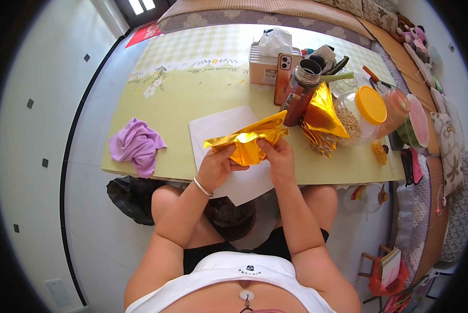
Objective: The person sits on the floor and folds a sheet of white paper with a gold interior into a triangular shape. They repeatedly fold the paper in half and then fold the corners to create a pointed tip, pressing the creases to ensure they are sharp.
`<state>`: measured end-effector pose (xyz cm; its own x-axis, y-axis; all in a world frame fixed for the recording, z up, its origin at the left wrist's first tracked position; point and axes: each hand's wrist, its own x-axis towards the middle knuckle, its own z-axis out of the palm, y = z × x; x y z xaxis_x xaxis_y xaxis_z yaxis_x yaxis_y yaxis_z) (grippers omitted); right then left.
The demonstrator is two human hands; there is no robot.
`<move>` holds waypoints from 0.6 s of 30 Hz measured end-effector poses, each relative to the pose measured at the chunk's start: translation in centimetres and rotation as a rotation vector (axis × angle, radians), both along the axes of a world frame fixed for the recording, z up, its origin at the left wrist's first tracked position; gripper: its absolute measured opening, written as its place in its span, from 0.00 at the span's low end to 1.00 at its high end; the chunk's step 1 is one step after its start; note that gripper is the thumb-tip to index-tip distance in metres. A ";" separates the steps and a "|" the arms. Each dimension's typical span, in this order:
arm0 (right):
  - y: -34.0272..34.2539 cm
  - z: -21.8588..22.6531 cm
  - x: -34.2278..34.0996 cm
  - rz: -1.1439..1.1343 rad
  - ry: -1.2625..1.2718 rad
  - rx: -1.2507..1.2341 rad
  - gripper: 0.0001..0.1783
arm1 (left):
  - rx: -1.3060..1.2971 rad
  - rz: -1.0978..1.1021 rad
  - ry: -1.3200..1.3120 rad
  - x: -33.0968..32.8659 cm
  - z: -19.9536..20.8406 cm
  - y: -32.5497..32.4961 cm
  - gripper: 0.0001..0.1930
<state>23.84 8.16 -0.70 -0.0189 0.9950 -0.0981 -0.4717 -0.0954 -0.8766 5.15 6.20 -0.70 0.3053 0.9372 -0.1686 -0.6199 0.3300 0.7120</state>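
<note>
A sheet of shiny gold foil paper (246, 140), partly folded, is held up between my two hands above the near edge of the table. My left hand (217, 166) is closed on its lower left part, thumb on top. My right hand (279, 156) pinches it at the lower right, thumb pressed on the front. Under the foil lies a large white paper sheet (205, 128), which juts past the table edge towards my lap. Right of my hands, several folded gold foil pieces (322, 117) stand in a stack beside a dark red thermos flask (299, 91).
A crumpled purple cloth (136, 145) lies at the table's left. Behind the thermos are a phone (284, 73) and a tissue box (260, 63). To the right stand a yellow-lidded jar (367, 107) and other containers. A black bag (131, 195) and dark bin (230, 219) sit below the table.
</note>
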 end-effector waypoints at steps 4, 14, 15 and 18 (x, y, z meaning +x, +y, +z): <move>-0.4 0.2 -0.3 -0.069 -0.101 -0.025 0.07 | 0.184 -0.031 0.065 0.1 -0.1 -0.8 0.24; -1.2 -0.3 -1.9 -0.099 0.026 0.027 0.07 | 0.117 0.022 -0.233 -1.6 -1.4 -0.9 0.22; -1.1 -0.3 -1.7 -0.112 0.032 0.005 0.07 | 0.191 0.001 -0.232 -1.6 -0.8 -0.9 0.20; -0.9 -0.5 -1.2 -0.127 0.077 -0.031 0.08 | 0.273 -0.022 -0.223 -1.2 0.9 -1.1 0.16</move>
